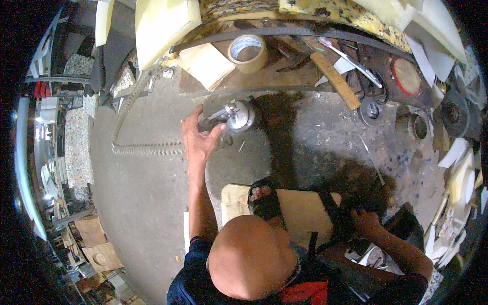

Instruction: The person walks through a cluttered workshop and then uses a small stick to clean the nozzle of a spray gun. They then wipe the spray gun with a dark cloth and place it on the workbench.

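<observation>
My left hand (199,138) reaches forward over the floor with thumb and fingers spread in a C shape. Between them is the dark end of a spray gun (216,116) with a round silver metal cup (240,116). The thumb tip is against or very close to the gun; whether the fingers touch it I cannot tell. A clear coiled air hose (147,148) runs along the floor behind my wrist towards the gun. My right hand (367,221) is low on the right, in shadow by dark cloth and straps; its fingers are mostly hidden.
Ahead, a low board carries a tape roll (248,53), a sandpaper stack (206,66), a wooden block (335,80), a toothbrush (351,61) and a red-rimmed disc (405,76). Foam pieces (168,25) edge it. A pale board (305,208) lies under my sandalled foot (262,195).
</observation>
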Demonstrator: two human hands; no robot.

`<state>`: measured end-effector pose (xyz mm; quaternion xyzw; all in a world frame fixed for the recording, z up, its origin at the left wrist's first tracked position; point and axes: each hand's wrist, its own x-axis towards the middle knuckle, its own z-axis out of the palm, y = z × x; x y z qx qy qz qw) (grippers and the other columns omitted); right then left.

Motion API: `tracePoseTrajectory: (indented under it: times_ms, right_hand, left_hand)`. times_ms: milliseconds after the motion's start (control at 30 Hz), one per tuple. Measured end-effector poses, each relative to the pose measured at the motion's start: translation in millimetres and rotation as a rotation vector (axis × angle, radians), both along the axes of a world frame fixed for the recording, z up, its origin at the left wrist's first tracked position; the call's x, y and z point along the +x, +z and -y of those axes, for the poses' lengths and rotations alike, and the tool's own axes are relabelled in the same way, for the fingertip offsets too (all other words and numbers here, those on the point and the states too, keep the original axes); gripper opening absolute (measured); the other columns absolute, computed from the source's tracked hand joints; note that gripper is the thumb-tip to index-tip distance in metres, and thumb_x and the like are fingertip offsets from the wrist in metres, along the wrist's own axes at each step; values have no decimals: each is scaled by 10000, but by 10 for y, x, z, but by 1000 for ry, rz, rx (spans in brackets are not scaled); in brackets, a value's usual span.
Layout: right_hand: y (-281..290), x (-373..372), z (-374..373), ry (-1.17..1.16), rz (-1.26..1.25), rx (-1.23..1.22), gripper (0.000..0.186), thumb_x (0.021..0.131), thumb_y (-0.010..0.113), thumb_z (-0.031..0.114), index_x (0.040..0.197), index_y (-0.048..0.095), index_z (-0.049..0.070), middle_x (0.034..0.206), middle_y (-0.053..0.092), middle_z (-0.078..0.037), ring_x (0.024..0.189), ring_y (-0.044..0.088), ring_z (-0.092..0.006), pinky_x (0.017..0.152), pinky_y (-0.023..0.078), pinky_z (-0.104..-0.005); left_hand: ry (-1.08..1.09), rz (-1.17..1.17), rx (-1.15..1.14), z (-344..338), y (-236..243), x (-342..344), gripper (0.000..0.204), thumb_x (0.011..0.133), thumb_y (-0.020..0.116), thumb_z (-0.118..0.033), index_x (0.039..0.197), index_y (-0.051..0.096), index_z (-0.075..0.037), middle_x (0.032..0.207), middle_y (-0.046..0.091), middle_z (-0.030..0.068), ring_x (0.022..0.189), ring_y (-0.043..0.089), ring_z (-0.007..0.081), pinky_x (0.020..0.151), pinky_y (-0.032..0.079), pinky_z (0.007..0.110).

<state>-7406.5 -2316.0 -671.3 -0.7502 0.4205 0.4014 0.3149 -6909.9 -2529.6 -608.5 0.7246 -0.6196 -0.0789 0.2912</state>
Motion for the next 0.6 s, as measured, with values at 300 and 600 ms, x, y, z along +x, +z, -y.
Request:
tracePoseTrajectory:
  times_ms: [300, 600]
  right_hand:
    - [-113, -145, -22, 101, 52, 197, 423, 748, 642, 306, 1098, 606, 72, 883, 658, -191, 834, 659, -355, 715, 529, -490]
    - [404, 986, 1190, -210, 880, -303, 261, 856, 629, 325, 921, 635, 72, 755, 627, -186, 711, 626, -382, 634, 498, -489]
  left_hand:
    - [27, 6, -255, -165, 22, 82, 446, 759, 749, -200, 1112, 585, 18, 1119, 600, 188, 1045, 572, 307, 907, 437, 388]
    - [-572, -571, 342, -957, -146, -1255, 281, 856, 635, -183, 1066, 579, -5, 1031, 624, 155, 965, 599, 280, 875, 453, 357]
